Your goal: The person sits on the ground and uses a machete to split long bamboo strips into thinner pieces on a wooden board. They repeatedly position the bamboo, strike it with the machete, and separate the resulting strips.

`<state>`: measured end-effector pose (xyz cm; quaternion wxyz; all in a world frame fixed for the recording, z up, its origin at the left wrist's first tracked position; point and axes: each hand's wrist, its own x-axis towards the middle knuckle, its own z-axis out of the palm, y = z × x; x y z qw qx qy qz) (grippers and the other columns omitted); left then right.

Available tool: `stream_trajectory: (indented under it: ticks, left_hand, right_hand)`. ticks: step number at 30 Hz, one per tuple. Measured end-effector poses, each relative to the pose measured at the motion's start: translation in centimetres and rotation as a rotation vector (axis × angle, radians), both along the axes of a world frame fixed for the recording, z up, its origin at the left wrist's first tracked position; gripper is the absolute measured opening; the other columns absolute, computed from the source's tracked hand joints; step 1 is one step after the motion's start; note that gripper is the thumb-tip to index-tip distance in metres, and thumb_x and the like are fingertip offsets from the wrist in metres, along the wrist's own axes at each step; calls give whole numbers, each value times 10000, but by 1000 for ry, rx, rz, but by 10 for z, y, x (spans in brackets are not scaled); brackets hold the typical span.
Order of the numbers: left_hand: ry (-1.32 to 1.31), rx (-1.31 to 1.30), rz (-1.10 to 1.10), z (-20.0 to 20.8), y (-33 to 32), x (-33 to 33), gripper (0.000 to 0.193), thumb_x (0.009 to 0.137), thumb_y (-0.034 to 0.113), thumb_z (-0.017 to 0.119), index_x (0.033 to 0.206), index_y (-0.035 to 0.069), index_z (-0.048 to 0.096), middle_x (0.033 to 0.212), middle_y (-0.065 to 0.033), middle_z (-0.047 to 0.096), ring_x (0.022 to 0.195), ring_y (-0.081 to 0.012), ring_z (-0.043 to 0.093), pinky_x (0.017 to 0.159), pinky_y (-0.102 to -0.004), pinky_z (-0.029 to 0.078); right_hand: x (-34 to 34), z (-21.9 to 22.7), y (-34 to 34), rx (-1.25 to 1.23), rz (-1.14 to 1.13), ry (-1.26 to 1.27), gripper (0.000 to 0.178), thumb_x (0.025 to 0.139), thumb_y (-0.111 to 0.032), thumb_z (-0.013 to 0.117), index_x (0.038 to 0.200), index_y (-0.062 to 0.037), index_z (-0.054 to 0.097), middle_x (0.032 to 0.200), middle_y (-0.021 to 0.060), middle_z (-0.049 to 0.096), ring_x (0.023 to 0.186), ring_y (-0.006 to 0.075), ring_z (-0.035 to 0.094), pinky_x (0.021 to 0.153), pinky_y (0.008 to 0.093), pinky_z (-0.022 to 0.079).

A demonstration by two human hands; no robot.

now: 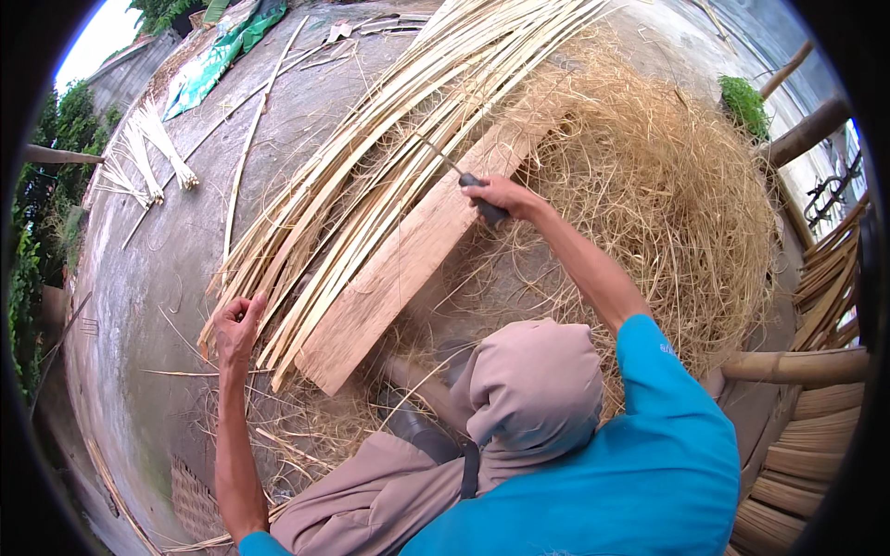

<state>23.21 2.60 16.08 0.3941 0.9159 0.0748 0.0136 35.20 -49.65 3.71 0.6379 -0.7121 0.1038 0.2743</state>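
Observation:
My right hand (508, 196) is wrapped round the dark handle of a knife (473, 181). Its narrow blade points up and left, over a long wooden plank (399, 269) and the bundle beside it. That bundle of long, pale split bamboo strips (371, 181) lies slantwise on the ground, along the plank's left side. At the bundle's near left ends is my left hand (238, 326), with its fingers curled in and the thumb up. What those fingers hold, if anything, I cannot make out.
A large heap of curly shavings (658, 204) spreads to the right of the plank. Small tied bundles of white sticks (153, 153) and a green tarp (218, 69) lie at the far left. Bamboo poles (797, 364) and stacked strips (807, 445) stand at the right. Beige cloth (538, 380) covers the lower middle.

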Motion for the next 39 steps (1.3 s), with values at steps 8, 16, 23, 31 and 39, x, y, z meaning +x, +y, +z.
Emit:
stream_trajectory:
  ticks: [8, 16, 23, 31, 39]
  left_hand:
    - [172, 21, -8, -23, 14, -23, 541, 950, 536, 689, 704, 57, 635, 607, 59, 482, 552, -50, 386, 520, -250, 286]
    - [492, -163, -85, -48, 9, -26, 542, 1010, 526, 608, 754, 49, 630, 603, 31, 490, 517, -42, 382, 486, -245, 294]
    - [38, -154, 1, -3, 3, -59, 585, 1009, 529, 618, 657, 78, 499, 604, 65, 411, 557, -63, 310, 529, -278, 220]
    - [71, -215, 198, -106, 69, -243, 527, 966, 449, 722, 638, 73, 551, 572, 68, 453, 528, -43, 363, 496, -259, 242]
    - [175, -314, 282, -191, 164, -295, 477, 968, 483, 698, 795, 39, 694, 590, 24, 564, 520, -47, 474, 482, -247, 363]
  right_hand:
    - [9, -62, -240, 126, -1024, 61, 290, 1053, -266, 565, 1182, -33, 451, 838, 130, 587, 636, 233, 627, 501, 360, 568]
    - [-127, -61, -295, 7, -1197, 33, 252, 1054, -280, 578, 1073, -44, 493, 810, 94, 598, 634, 208, 612, 551, 373, 574]
    - [-91, -6, -65, 529, -676, -20, 357, 975, -324, 716, 1028, -26, 527, 806, 72, 605, 613, 164, 629, 522, 328, 578]
    - [23, 111, 37, 400, -337, -297, 680, 876, -754, 609, 1015, -94, 524, 768, 12, 600, 557, 85, 619, 468, 244, 577]
    - [-49, 160, 138, 313, -173, -719, 612, 877, -562, 748, 1103, -40, 520, 765, 15, 557, 594, 94, 610, 477, 250, 566]
